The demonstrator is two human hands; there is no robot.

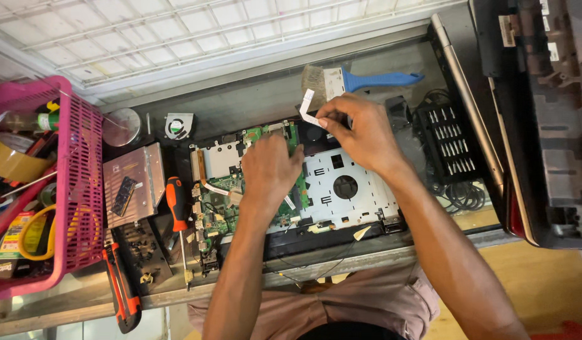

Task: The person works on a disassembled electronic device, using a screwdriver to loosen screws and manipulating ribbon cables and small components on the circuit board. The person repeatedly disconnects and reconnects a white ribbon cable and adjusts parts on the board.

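Clearly, the right hand [360, 132] pinches the end of a white ribbon cable [307, 107] between thumb and forefinger, just above the open laptop base [341, 189], while the left hand [269, 170] rests knuckles-up on the green board [218, 189], its fingers curled and pressed down; what lies under them cannot be told. Judged from this, the step goes best if the person keeps the board steady under the left fingers and draws the ribbon straight along its own line, not sideways, since a flat cable creases easily. Beyond the right fingertips lies a blue-handled brush [366, 80]; to their right, a bit set [451, 141] and a dark lid [542, 113]. Left of the left fingers sit a drive caddy [134, 182], a screwdriver [176, 208], a small fan [178, 125] and a pink basket [77, 164]. Thin black wires near the wrist could snag.
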